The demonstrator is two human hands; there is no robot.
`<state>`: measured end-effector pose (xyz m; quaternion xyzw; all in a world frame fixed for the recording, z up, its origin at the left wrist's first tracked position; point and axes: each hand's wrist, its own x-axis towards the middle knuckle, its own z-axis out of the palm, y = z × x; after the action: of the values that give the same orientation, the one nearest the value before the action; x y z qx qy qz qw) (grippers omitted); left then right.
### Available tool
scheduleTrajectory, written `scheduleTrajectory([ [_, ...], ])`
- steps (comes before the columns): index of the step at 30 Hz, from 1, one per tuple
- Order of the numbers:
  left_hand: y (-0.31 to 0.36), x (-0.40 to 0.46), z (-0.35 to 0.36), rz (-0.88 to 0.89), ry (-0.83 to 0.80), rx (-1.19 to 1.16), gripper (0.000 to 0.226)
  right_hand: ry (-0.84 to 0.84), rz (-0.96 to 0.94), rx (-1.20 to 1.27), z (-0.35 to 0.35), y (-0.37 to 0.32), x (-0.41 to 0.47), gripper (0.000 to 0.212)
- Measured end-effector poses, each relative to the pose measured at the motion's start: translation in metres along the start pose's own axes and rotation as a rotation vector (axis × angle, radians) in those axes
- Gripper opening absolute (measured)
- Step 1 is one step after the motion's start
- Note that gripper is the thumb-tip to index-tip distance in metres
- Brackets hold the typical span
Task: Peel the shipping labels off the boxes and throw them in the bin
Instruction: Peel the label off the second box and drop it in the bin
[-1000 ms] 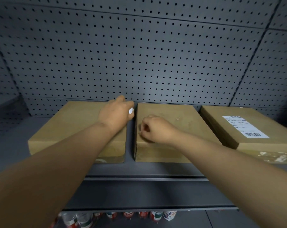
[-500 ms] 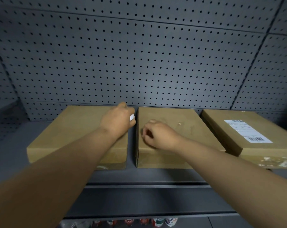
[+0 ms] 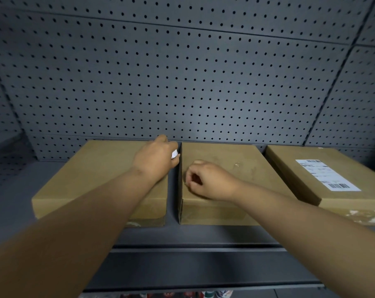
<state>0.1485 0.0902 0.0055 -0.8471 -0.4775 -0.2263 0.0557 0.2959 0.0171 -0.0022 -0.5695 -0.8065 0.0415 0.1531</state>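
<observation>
Three flat cardboard boxes lie side by side on a grey shelf (image 3: 193, 235). The left box (image 3: 91, 175) and the middle box (image 3: 236, 168) have bare tops. The right box (image 3: 311, 168) carries a white shipping label (image 3: 326, 174) with barcodes. My left hand (image 3: 156, 160) rests over the left box's far right corner, closed on a small crumpled white label (image 3: 174, 153) that peeks out between its fingers. My right hand (image 3: 208, 181) sits on the near left part of the middle box, fingers curled in a pinch at the box's surface; whether it holds anything is hidden.
A grey pegboard wall (image 3: 182, 82) rises right behind the boxes. The shelf's front lip (image 3: 193, 250) runs below them. Tops of several cans or bottles (image 3: 203, 294) show on a lower level at the bottom edge. No bin is in view.
The view has tilted up slightly, so boxes and hands sit lower in the frame. My hands have barely moved relative to the boxes; the left still clutches the white label.
</observation>
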Motion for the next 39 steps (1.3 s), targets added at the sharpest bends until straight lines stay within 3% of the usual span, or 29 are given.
scheduleTrajectory([
  [4, 0.0, 0.001, 0.0, 0.004, 0.014, -0.013, 0.026, -0.073, -0.051, -0.008, -0.011, 0.017, -0.018, 0.006],
  [9, 0.0, 0.003, 0.0, 0.017, 0.034, -0.032, 0.024, 0.011, 0.072, -0.086, -0.016, 0.034, -0.005, 0.011],
  [16, 0.001, 0.007, 0.002, 0.02, 0.061, -0.059, 0.022, -0.079, -0.147, -0.01, -0.011, 0.01, -0.019, 0.006],
  [21, -0.002, 0.006, 0.005, 0.009, 0.066, -0.051, 0.022, 0.0, 0.096, -0.107, -0.02, 0.049, 0.0, 0.014],
  [26, -0.002, 0.007, 0.007, -0.006, 0.042, -0.045, 0.022, 0.087, 0.325, -0.135, -0.003, 0.047, 0.045, 0.029],
  [35, -0.006, 0.002, 0.0, 0.014, 0.048, -0.029, 0.023, -0.045, -0.039, -0.044, -0.003, 0.008, 0.012, 0.013],
  [39, -0.008, -0.002, -0.003, 0.01, 0.047, -0.025, 0.021, 0.02, 0.231, -0.146, -0.015, 0.043, 0.021, 0.02],
])
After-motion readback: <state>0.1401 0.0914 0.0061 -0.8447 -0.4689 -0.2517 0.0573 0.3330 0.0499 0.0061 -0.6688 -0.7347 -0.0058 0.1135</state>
